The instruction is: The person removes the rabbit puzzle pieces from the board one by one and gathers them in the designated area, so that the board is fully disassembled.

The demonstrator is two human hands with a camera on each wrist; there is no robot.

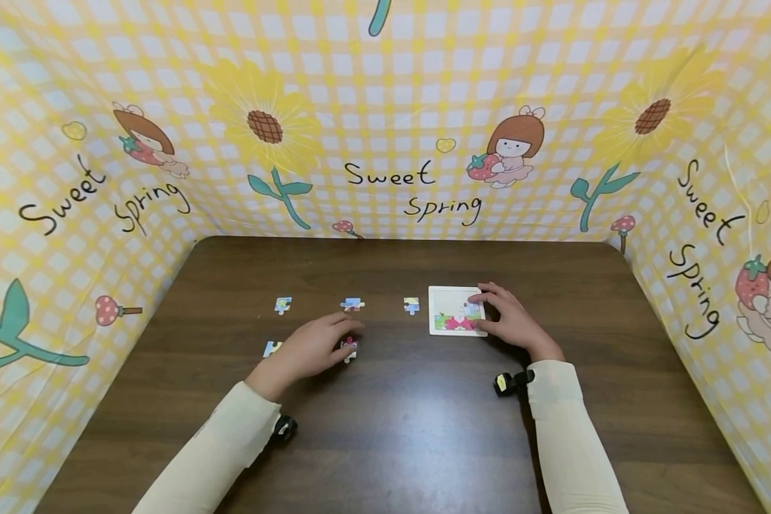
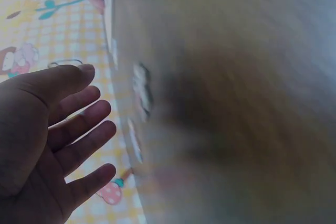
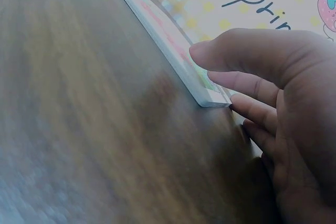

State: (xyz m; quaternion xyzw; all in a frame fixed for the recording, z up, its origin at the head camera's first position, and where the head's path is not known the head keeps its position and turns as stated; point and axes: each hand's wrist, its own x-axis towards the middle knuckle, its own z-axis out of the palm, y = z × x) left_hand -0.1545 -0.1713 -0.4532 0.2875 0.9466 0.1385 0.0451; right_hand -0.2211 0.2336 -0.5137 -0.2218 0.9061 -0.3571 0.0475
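My left hand [image 1: 311,346] is over the table, its thumb and fingertips close by a small jigsaw piece [image 1: 350,348] with pink and dark colours. In the left wrist view its fingers [image 2: 79,129] are spread and loosely extended, with nothing held. My right hand [image 1: 514,321] rests at the right edge of a white-framed puzzle board [image 1: 442,333], fingertips over the edge. The right wrist view shows thumb and fingers apart at the board's end [image 3: 202,100]. The lower part of the board's picture is filled with pink and green; its upper left is pale.
More jigsaw pieces lie on the brown table [image 1: 411,428]: one at the far left [image 1: 283,305], one in the middle [image 1: 353,305], one beside the board [image 1: 411,305], and one partly behind my left hand [image 1: 272,349]. A checked yellow cloth [image 1: 385,100] surrounds the table's back and sides.
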